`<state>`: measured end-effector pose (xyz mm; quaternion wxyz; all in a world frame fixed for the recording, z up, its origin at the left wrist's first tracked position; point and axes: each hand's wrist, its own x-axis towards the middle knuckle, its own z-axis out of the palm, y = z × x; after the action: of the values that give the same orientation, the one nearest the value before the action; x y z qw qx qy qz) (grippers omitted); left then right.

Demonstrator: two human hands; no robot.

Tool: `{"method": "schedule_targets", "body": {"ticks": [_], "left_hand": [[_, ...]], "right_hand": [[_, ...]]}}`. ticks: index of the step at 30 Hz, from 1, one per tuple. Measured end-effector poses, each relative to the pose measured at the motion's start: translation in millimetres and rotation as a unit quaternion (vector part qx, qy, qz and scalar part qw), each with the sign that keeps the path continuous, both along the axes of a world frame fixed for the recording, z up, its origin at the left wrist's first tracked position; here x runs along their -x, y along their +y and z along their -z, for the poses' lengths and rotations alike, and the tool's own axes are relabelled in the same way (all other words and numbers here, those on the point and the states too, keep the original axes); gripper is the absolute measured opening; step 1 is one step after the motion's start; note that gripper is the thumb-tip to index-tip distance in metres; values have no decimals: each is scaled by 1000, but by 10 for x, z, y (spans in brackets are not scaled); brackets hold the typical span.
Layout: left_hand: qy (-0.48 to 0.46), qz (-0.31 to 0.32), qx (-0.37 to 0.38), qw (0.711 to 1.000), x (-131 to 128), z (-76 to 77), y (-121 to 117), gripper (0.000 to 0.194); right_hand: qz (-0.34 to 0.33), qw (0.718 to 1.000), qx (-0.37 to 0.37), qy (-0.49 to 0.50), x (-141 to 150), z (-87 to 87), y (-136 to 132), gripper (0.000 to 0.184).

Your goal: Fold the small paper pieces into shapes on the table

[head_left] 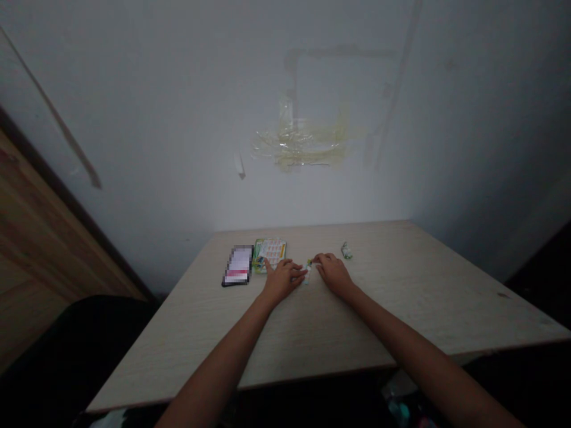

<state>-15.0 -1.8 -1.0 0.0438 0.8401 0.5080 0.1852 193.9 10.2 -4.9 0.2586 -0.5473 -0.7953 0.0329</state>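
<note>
A small whitish piece of paper (pixel 308 273) with a green and yellow patch at its top lies on the table between my hands. My left hand (pixel 282 282) rests with its fingers spread, their tips on the paper's left edge and the thumb apart. At the paper's upper right, the fingers of my right hand (pixel 333 273) are bent together in a pinch on its edge. Just beyond my left hand is a flat printed packet or booklet (pixel 273 249) with green edges and rows of small print, partly covered by that hand.
Left of the packet lies a phone (pixel 239 265) with a blurred screen. A crumpled green and white scrap (pixel 347 250) sits beyond my right hand. The pale wooden table (pixel 428 297) meets a wall (pixel 178 148) with yellowed tape. Dark shapes flank the table.
</note>
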Motion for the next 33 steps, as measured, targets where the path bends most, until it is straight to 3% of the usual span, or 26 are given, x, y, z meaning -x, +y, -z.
{"method": "schedule_targets", "body": {"ticks": [12,33], "left_hand": [[-13,0,-34,999,-17,-3,-43,26],[9,-19,-24,999,-30,-35,-54,25]], "right_hand": [[-60,993,-24,96,-61,39,13,23],[-152,985,-35,76,-48,6,-58,18]]}}
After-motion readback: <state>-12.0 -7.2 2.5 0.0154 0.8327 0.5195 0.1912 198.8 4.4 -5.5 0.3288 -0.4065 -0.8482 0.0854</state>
